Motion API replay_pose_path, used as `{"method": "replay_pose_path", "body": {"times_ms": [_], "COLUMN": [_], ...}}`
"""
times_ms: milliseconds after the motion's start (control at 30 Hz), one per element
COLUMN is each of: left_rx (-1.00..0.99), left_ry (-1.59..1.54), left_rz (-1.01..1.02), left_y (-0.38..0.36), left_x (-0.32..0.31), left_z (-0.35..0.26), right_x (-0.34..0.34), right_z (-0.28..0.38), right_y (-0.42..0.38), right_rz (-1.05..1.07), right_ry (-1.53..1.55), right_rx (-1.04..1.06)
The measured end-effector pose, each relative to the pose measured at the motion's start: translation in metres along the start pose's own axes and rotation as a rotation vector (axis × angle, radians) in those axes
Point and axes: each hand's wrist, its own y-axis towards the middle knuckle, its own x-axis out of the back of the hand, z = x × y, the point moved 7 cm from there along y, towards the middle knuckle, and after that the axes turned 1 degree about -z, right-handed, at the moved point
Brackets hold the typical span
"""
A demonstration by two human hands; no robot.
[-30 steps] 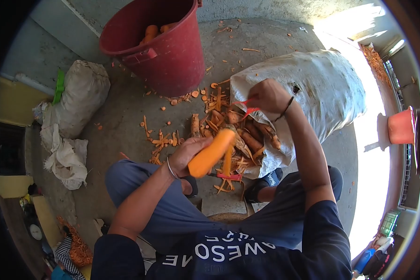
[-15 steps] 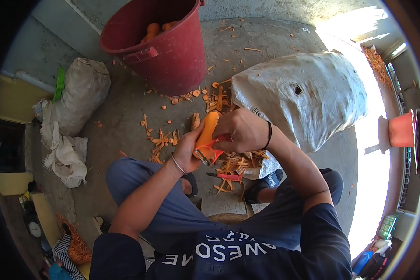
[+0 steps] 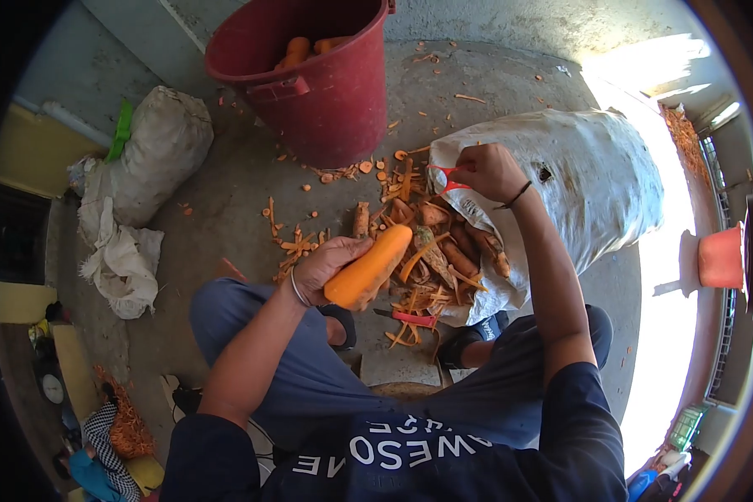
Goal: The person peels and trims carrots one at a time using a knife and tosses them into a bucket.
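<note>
My left hand [image 3: 322, 268] grips a large orange carrot [image 3: 370, 268] by its thick end, the tip pointing up and right. Farther out, my right hand [image 3: 487, 170] holds a red peeler [image 3: 448, 178] above the open mouth of a white sack [image 3: 560, 180]. Unpeeled carrots [image 3: 452, 243] spill from that sack onto the floor. A thin strip of peel [image 3: 418, 251] curls off beside the carrot. Orange peelings [image 3: 305, 243] lie scattered on the concrete in front of my knees.
A dark red bucket [image 3: 326, 92] with peeled carrots in it stands at the top. A filled grey sack [image 3: 159, 151] and crumpled cloth [image 3: 121, 268] lie at left. A red-handled knife [image 3: 406, 317] rests by my foot. An orange container [image 3: 719, 259] sits at far right.
Half a second ago my right hand pressed the peeler against the carrot near my left hand. It has since swept away up and right, over the sack mouth, and a peel strip has come off.
</note>
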Motion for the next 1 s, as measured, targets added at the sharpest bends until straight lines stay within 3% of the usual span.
{"method": "replay_pose_path", "body": {"times_ms": [133,200,233,300,467,533,600,733,767,800,833,900,1000], "left_rx": [-0.130,-0.162,-0.177,-0.177,-0.221,-0.203,-0.181,-0.097,-0.094,-0.065,-0.038,-0.077,-0.112], "left_ry": [-0.183,-0.213,-0.193,-0.222,-0.120,0.028,0.060,0.161,0.168,0.078,-0.013,-0.074,-0.156], "left_rz": [-0.242,-0.268,-0.245,-0.303,-0.421,-0.160,-0.237,-0.323,-0.319,-0.193,-0.067,-0.124,-0.179], "left_y": [-0.002,0.006,0.011,0.011,0.005,0.003,0.005,-0.003,-0.007,-0.009,-0.008,0.001,0.013], "left_x": [0.009,0.030,0.034,0.020,0.009,-0.002,0.000,0.006,0.006,-0.001,-0.009,-0.004,0.022], "left_z": [-0.003,-0.001,-0.001,-0.007,-0.020,-0.021,-0.016,-0.002,-0.002,0.000,0.000,0.001,0.007], "right_x": [-0.003,-0.020,-0.025,-0.026,-0.021,-0.023,-0.025,-0.018,-0.013,-0.005,-0.003,-0.009,-0.013], "right_z": [0.062,0.108,0.124,0.161,0.168,0.162,0.151,0.064,0.027,0.005,0.006,0.012,0.107], "right_y": [-0.006,-0.019,-0.024,-0.037,-0.038,-0.034,-0.030,0.001,0.009,0.013,0.012,0.006,-0.016], "right_rz": [0.021,0.211,0.218,0.211,0.264,0.313,0.348,0.286,0.186,0.084,0.077,0.063,0.208], "right_ry": [0.278,0.453,0.453,0.409,0.383,0.385,0.502,0.386,0.227,0.066,0.064,0.328,0.491], "right_rx": [0.065,0.245,0.244,0.471,0.428,0.386,0.342,0.171,0.065,-0.042,-0.043,-0.061,0.264]}}
